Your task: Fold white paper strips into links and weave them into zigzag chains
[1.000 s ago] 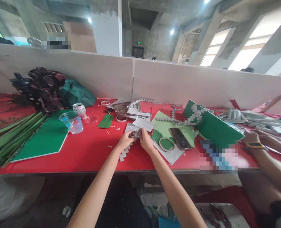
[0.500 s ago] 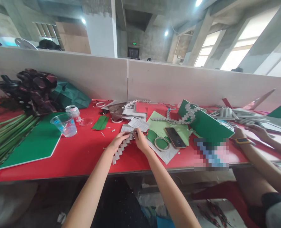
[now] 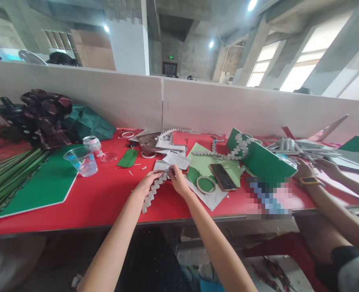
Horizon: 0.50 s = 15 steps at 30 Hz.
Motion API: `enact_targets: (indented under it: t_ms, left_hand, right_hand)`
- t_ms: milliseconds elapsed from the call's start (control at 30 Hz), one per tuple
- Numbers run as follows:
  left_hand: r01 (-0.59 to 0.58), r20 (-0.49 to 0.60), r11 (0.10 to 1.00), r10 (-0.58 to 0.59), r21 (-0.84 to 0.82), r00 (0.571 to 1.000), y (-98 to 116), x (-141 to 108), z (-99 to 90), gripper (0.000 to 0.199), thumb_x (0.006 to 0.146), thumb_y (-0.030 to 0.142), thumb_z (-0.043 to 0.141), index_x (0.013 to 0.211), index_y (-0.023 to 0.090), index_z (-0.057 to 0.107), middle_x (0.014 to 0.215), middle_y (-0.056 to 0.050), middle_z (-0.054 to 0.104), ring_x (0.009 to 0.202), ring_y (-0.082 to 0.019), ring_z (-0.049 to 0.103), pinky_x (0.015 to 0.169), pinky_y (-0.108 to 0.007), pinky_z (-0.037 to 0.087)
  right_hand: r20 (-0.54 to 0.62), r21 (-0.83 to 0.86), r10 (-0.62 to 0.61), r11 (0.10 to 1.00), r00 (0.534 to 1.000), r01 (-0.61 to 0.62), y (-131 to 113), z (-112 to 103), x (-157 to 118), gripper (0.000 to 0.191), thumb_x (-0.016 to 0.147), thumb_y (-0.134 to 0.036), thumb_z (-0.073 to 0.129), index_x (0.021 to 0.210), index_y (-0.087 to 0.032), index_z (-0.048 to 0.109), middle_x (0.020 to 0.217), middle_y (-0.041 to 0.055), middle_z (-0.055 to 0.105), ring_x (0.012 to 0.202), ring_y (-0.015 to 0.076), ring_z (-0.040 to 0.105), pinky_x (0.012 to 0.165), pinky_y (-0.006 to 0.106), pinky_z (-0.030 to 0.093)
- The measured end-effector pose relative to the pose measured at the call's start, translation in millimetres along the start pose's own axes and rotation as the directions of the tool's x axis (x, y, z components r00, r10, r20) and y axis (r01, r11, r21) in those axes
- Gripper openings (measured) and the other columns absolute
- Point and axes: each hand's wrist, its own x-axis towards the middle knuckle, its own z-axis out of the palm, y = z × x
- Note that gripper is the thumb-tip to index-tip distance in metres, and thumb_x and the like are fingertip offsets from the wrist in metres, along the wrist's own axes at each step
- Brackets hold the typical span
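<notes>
A zigzag folded paper chain [image 3: 151, 195] runs from between my hands down toward the table's front edge. My left hand [image 3: 149, 182] is closed on its upper part, fingers pinched near the far end. Close beside it, my right hand [image 3: 177, 178] pinches the same end of the chain; the fingertips partly hide what they grip. Just beyond my fingers lie printed paper sheets [image 3: 178, 159]. To the right are a phone [image 3: 223, 177] and a roll of tape [image 3: 206, 185] on green and grey paper. Another folded paper chain [image 3: 228, 155] curves behind the phone.
A plastic cup [image 3: 84, 162] and a can [image 3: 92, 145] stand on the red table [image 3: 106, 202] at left, near a green board [image 3: 45, 190] and long green leaves [image 3: 15, 174]. At right, a co-worker's hands [image 3: 304, 172] reach past a raised green board [image 3: 260, 156]. A white partition [image 3: 121, 97] runs behind.
My hands stay together on the paper chain, with only slight finger movement. The chain's near end has shifted a little left and down. The view has moved slightly.
</notes>
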Motion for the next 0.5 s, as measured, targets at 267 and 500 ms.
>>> enact_targets:
  t_ms: [267, 500]
  left_hand:
    - [-0.054, 0.016, 0.995, 0.052, 0.081, 0.998, -9.2, 9.1, -4.2, 0.036, 0.069, 0.044, 0.069, 0.097, 0.022, 0.065, 0.086, -0.004, 0.069, 0.077, -0.016, 0.064, 0.062, -0.023, 0.046]
    - [-0.094, 0.064, 0.995, 0.092, 0.028, 0.994, -8.0, 7.2, 0.0, 0.043, 0.068, 0.046, 0.071, 0.101, 0.019, 0.064, 0.086, -0.004, 0.069, 0.075, -0.017, 0.064, 0.070, -0.027, 0.049]
  right_hand:
    - [-0.001, -0.004, -0.003, 1.000, 1.000, 0.003, 3.0, 3.0, -0.7, 0.006, 0.088, -0.027, 0.038, 0.088, -0.022, 0.041, 0.081, 0.0007, 0.051, 0.075, 0.0160, 0.048, 0.071, 0.028, 0.041]
    - [-0.029, -0.006, 0.021, 1.000, 0.999, -0.021, 3.4, 2.5, 1.1, 0.007, 0.089, -0.028, 0.038, 0.089, -0.022, 0.042, 0.081, 0.0008, 0.052, 0.074, 0.0160, 0.049, 0.072, 0.029, 0.041]
